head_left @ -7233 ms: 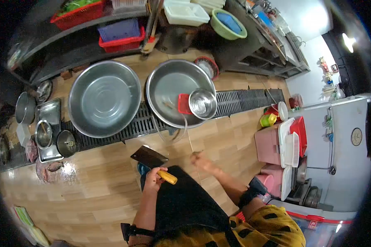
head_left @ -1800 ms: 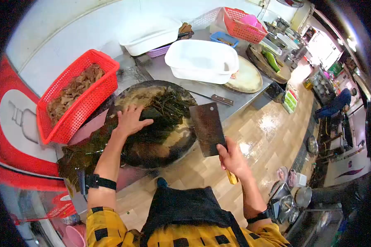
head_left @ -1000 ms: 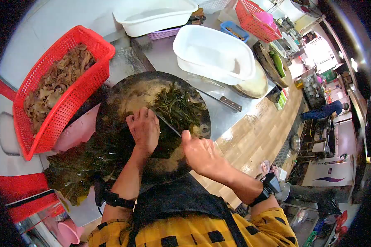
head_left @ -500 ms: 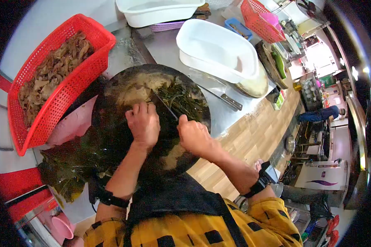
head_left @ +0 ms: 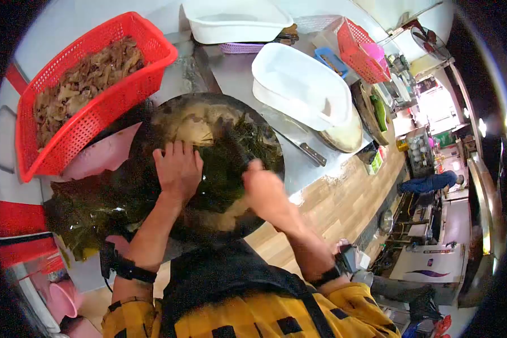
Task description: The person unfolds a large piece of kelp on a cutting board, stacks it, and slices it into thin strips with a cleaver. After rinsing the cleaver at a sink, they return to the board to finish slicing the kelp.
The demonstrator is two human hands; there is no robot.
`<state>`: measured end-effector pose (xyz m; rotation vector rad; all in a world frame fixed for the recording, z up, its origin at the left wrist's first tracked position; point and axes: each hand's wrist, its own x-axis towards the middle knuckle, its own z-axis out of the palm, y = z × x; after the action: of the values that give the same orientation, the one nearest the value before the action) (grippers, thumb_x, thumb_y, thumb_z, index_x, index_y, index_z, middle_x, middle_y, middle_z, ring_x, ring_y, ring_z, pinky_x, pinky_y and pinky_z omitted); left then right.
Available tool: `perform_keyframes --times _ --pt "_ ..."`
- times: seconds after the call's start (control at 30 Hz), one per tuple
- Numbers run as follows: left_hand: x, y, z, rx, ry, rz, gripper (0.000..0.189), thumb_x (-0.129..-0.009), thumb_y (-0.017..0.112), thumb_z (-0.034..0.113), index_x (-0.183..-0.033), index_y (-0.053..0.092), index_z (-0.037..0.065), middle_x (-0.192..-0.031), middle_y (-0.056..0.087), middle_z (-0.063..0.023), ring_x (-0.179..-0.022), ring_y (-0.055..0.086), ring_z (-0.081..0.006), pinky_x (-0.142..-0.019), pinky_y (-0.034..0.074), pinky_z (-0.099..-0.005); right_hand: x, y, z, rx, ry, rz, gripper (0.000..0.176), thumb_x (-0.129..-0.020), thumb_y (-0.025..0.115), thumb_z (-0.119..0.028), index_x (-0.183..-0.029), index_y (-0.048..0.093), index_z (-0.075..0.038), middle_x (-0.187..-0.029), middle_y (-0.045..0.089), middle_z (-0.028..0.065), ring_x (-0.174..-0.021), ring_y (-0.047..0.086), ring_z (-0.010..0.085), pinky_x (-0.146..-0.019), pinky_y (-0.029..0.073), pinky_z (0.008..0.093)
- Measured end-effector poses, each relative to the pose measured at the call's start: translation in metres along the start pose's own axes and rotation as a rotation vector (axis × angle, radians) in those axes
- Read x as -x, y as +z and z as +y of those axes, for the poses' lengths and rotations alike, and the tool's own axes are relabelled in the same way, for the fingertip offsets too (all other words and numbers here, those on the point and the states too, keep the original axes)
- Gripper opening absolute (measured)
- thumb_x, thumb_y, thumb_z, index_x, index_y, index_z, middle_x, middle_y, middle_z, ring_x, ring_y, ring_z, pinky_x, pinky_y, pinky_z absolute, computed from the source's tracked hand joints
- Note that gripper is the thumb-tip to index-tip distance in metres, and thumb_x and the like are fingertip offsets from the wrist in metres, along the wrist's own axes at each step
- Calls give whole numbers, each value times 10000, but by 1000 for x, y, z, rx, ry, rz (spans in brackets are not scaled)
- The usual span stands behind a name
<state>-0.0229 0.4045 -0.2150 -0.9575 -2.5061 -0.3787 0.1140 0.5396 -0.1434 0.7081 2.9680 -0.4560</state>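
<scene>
My left hand (head_left: 179, 172) lies on dark green sheets that look like kelp (head_left: 104, 203), its fingers stretched out and slightly apart. The sheets spread over a round wooden chopping block (head_left: 177, 115) and hang past its near left side. In my right hand (head_left: 270, 194) is the handle of a knife (head_left: 239, 151), the fist closed around it; motion smears the hand and blade. Cut dark green strips (head_left: 259, 141) lie in a heap on the far right of the block, beyond the blade.
A red basket (head_left: 90, 135) of brownish sliced food stands left, above a pink basin (head_left: 104, 152). Beyond the block are a white tub (head_left: 301, 84), another white tub (head_left: 236, 25) and a second knife (head_left: 312, 153). A person (head_left: 428, 183) bends over in the right background.
My left hand has shifted left and flattened, its fingers opening from a curl. The right hand with the knife has moved slightly, and the blade has pulled away from the left fingers.
</scene>
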Motion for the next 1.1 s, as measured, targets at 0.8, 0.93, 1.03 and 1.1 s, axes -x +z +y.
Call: perform_keyframes --times 0.8,0.93,1.03,1.1 --pt "-2 9 0 -55 -35 1 156 -775 623 237 -819 587 92 -801 537 -55 -851 531 -211 -778 360 -407 -14 -26 5 -53 -48 -56 183 -895 504 -141 -919 422 21 -709 595 269 -712 595 460 -632 464 540" --pt "-2 8 2 -36 -33 44 159 -773 620 229 -829 595 82 -793 533 -58 -856 527 -213 -776 358 -403 -13 -14 -12 -44 61 -77 207 -892 521 -164 -916 426 19 -707 594 279 -716 585 482 -646 463 550" --pt "2 10 1 -36 -47 -11 162 -778 615 223 -836 597 72 -802 535 -63 -869 526 -219 -785 355 -409 -19 -4 2 -16 -27 -97 188 -885 505 -135 -916 414 27 -699 593 272 -725 595 473 -675 474 545" --pt "-2 6 0 -24 -38 2 148 -778 612 217 -819 589 77 -805 530 -64 -860 519 -222 -782 352 -409 -13 -33 -7 -48 -17 -64 184 -883 504 -130 -920 421 30 -706 596 275 -741 597 474 -682 477 544"
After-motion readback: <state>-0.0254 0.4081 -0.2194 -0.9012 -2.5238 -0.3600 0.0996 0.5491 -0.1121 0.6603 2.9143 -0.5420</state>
